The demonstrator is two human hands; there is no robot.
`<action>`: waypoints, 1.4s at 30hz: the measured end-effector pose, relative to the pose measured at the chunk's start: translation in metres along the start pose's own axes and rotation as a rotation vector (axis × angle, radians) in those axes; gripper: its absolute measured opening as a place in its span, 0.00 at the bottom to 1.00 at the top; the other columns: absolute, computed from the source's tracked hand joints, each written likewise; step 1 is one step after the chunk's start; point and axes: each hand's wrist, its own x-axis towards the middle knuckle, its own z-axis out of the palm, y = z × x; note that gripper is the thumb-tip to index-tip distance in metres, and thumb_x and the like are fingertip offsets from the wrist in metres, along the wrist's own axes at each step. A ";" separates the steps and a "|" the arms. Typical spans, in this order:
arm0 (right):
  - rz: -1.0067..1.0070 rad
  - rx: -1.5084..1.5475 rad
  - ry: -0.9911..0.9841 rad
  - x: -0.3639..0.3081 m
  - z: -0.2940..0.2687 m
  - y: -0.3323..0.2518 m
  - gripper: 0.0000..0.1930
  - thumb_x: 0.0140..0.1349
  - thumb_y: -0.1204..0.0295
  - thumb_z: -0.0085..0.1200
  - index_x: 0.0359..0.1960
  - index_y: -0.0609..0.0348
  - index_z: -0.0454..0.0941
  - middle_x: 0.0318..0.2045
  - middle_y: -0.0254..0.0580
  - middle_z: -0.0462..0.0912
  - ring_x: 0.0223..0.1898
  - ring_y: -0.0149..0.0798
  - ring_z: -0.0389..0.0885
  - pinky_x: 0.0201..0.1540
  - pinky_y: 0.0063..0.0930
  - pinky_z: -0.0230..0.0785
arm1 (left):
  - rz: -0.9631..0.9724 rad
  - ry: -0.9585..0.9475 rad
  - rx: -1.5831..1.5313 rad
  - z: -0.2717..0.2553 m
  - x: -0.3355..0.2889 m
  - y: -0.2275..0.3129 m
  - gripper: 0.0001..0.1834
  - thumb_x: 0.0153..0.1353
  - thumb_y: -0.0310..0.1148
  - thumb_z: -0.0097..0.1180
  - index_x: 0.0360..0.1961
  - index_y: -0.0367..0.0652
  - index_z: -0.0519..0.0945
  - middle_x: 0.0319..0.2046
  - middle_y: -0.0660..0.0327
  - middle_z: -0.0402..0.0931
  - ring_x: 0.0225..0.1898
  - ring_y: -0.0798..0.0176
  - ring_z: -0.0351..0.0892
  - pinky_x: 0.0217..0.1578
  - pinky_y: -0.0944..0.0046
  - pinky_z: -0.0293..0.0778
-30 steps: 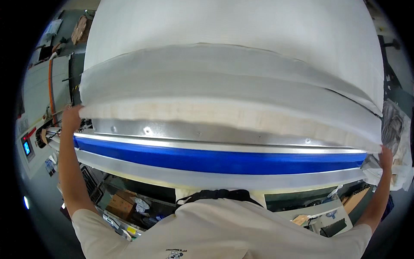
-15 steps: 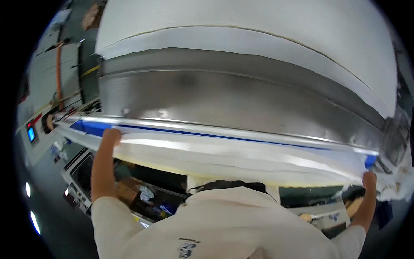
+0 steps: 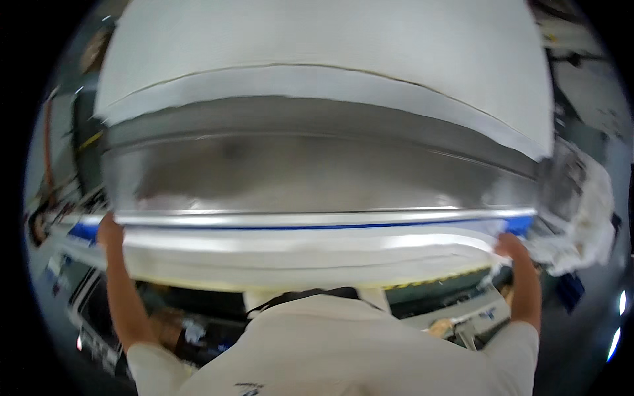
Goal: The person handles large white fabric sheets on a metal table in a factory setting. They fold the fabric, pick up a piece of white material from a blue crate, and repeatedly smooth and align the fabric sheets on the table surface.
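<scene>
Holding a white sheet (image 3: 297, 254) by both ends, just in front of a grey metal panel (image 3: 317, 171).
Pinching the left end in a closed left hand (image 3: 111, 232) and the right end in a similarly closed right hand (image 3: 511, 247), though too blurred to tell how each finger sits. Keeping both arms wide apart, probably to hold the sheet taut and free of creases. Covering most of a blue strip (image 3: 519, 226), with blue showing at both ends and along the top, perhaps to lie parallel with the bright metal edge (image 3: 317, 218).
</scene>
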 end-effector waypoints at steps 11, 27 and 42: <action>-0.042 0.068 0.149 -0.023 -0.049 -0.064 0.11 0.45 0.63 0.62 0.30 0.50 0.82 0.33 0.43 0.84 0.38 0.48 0.81 0.42 0.39 0.74 | 0.006 0.024 -0.100 -0.052 -0.039 0.107 0.16 0.61 0.33 0.44 0.48 0.50 0.78 0.44 0.55 0.79 0.43 0.46 0.79 0.43 0.51 0.74; -0.353 0.184 0.682 -0.070 -0.213 -0.293 0.08 0.53 0.66 0.55 0.31 0.56 0.80 0.28 0.47 0.82 0.33 0.52 0.80 0.37 0.42 0.72 | 0.190 0.749 -0.675 -0.084 0.021 0.184 0.20 0.59 0.37 0.53 0.51 0.42 0.72 0.52 0.52 0.70 0.56 0.48 0.67 0.58 0.49 0.60; -1.243 0.510 0.923 -0.157 -0.554 -0.756 0.10 0.58 0.66 0.55 0.33 0.61 0.78 0.26 0.38 0.82 0.27 0.32 0.78 0.35 0.27 0.70 | 0.261 0.663 -0.920 -0.081 0.042 0.185 0.23 0.61 0.39 0.49 0.56 0.41 0.69 0.56 0.53 0.67 0.61 0.50 0.63 0.63 0.49 0.54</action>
